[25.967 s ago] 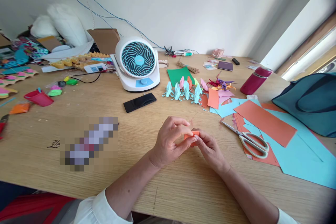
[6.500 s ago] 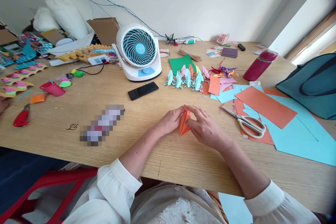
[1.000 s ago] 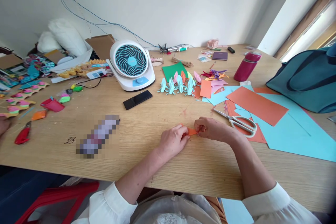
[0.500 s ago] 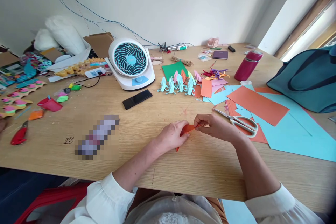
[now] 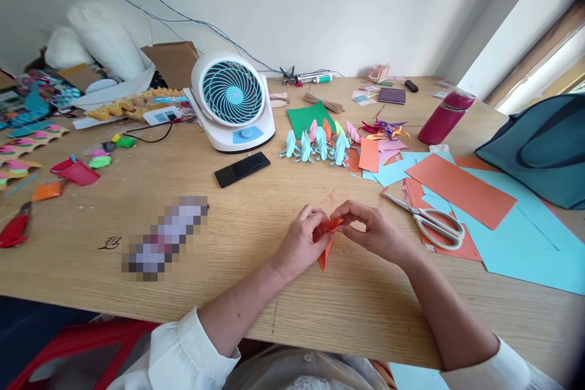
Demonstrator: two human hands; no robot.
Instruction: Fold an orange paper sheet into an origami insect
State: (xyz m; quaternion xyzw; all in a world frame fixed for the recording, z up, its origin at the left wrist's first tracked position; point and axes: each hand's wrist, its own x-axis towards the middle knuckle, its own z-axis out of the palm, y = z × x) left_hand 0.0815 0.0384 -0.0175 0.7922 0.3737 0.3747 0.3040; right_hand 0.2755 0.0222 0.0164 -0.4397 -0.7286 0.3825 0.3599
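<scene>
Paper (image 5: 326, 254), orange and folded into a narrow shape, sits between your two hands over the near half of the table (image 5: 256, 225); one pointed end aims toward 6 o'clock, and whether that tip touches the wood cannot be told. Your left hand (image 5: 299, 244) has it from the 9 o'clock side, thumb and forefinger pinching it, the other fingers curled and partly hidden. Your right hand (image 5: 377, 233) comes in from 3 o'clock, thumb and forefinger pinching the upper end.

With that piece as the dial's centre, you have scissors (image 5: 423, 220) at 3 o'clock, tips toward 10, lying partly on orange sheets (image 5: 470, 250). A long orange sheet (image 5: 461, 189) at 2 o'clock overlaps light-blue paper (image 5: 539, 250), a teal bag (image 5: 539, 146) beyond. Little folded figures (image 5: 305, 147) stand at 12, the phone (image 5: 242, 169) lies at 10, and the fan (image 5: 235, 94) is at 11.
</scene>
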